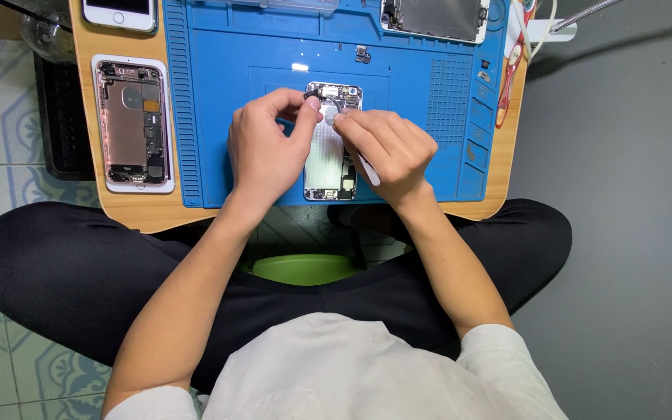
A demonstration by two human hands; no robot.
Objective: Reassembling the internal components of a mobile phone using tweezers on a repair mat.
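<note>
a: what are the hands working on?

b: an opened phone housing (pixel 331 148), lying face up in the middle of the blue repair mat (pixel 219 117). its inner parts are showing, with a pale panel down its length.

a: and the left hand (pixel 267 148)?

b: it is sitting at nine o'clock of the housing, its thumb and forefinger pressing together on a small dark part (pixel 309 95) at the housing's top left corner.

a: the right hand (pixel 389 152)?

b: at three o'clock of the housing. its fingers are clamping a slim white tool (pixel 365 165), and the fingertips are touching the upper part of the housing, just beside the left thumb. the tool's working tip is hiding under the fingers, so i cannot tell what it is touching.

a: what else is lying around?

b: at nine o'clock, off the mat on the wooden desk (pixel 138 210), a second opened phone (pixel 132 123) with a pink rim is lying. at eleven o'clock a white phone (pixel 120 12) is sticking in from the edge. at one o'clock a detached screen assembly (pixel 435 17) is resting on the mat. a tiny loose component (pixel 362 54) is sitting at twelve o'clock, well apart from the housing. red-handled tweezers (pixel 509 74) are lying at two o'clock along the mat's edge.
</note>
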